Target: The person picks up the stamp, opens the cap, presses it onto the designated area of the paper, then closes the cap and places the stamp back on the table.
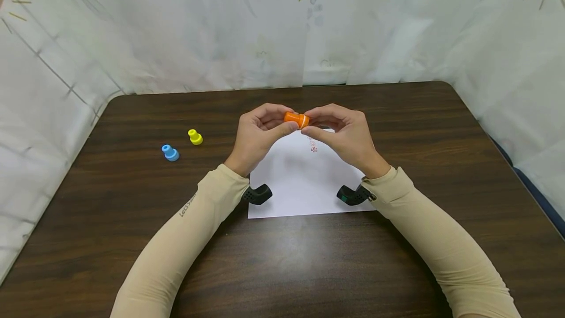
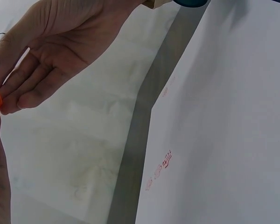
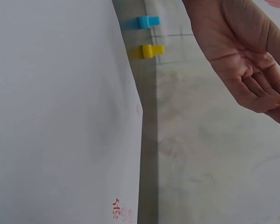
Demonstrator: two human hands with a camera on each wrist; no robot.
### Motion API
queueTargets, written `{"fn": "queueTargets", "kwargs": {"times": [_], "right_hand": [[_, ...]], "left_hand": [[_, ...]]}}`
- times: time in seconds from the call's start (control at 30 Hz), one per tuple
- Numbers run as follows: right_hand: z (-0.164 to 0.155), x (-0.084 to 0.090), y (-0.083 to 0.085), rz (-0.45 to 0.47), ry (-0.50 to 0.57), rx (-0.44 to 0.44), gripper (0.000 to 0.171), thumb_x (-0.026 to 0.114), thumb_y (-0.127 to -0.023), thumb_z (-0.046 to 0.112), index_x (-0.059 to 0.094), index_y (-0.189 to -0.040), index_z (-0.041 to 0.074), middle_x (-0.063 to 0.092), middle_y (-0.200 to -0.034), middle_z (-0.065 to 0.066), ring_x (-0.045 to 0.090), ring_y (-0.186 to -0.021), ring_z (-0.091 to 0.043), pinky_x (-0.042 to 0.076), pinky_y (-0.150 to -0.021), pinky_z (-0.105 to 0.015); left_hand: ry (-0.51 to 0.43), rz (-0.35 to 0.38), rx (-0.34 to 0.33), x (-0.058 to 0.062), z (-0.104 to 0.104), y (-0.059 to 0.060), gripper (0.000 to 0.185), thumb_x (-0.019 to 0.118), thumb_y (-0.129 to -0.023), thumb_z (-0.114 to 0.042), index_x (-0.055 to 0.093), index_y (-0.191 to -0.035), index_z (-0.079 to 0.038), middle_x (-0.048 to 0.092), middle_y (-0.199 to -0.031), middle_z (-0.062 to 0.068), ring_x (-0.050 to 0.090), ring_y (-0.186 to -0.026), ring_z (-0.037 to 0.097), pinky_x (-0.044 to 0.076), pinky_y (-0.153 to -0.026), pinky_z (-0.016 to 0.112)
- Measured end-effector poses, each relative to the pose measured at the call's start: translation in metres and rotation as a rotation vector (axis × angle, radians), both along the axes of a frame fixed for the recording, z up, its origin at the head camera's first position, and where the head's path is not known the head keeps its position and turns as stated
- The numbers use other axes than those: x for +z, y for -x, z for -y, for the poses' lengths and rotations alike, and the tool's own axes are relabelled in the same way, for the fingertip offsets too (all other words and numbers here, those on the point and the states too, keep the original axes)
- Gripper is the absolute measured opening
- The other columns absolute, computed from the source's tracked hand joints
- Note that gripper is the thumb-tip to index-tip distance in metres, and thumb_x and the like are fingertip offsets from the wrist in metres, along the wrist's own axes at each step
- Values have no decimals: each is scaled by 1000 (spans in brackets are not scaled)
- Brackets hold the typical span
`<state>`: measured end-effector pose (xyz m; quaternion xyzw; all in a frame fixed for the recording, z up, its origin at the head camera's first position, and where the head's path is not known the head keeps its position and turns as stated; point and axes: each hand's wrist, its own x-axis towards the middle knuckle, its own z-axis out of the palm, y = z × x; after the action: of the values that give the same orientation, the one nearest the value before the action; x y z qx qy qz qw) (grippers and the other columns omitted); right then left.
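Orange, smooth plastic stamp (image 1: 296,119), short and cylindrical, we find pinched between left hand (image 1: 258,134) and right hand (image 1: 348,136), above white paper (image 1: 304,180) on the wood-grain tabletop (image 1: 397,112).

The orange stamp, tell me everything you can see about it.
The orange stamp is a small, glossy piece that looks like plastic, with a paler band near its right end. It lies sideways in the air above the far edge of the paper, pinched between the fingertips of the left hand and the right hand. Its face is hidden.
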<state>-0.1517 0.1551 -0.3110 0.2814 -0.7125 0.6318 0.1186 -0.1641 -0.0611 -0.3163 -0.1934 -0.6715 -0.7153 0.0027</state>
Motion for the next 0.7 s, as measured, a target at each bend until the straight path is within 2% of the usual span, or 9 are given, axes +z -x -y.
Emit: {"fn": "queueTargets", "kwargs": {"times": [0.33, 0.53, 0.7], "right_hand": [[3, -4, 8, -26, -9, -7, 29, 83, -80, -9, 74, -108, -7, 76, -103, 11, 76, -90, -11, 64, -89, -30], [2, -1, 9, -35, -1, -23, 28, 82, -81, -9, 74, -108, -8, 76, -104, 9, 75, -91, -11, 64, -90, -29], [0, 2, 11, -43, 4, -55, 27, 82, -82, -8, 73, -108, -8, 76, -103, 12, 75, -91, -11, 63, -92, -27]], "left_hand": [[1, 2, 19, -4, 9, 6, 32, 80, -89, -7, 70, -119, 0, 74, -110, 1, 76, -100, 15, 64, -93, 30], [5, 9, 37, -5, 13, 10, 30, 81, -89, -6, 71, -118, -2, 74, -109, -2, 76, -101, 14, 63, -93, 29], [14, 19, 35, -6, 14, 13, 33, 81, -89, -6, 70, -119, 1, 74, -108, -2, 76, -98, 13, 64, -92, 29]]}}
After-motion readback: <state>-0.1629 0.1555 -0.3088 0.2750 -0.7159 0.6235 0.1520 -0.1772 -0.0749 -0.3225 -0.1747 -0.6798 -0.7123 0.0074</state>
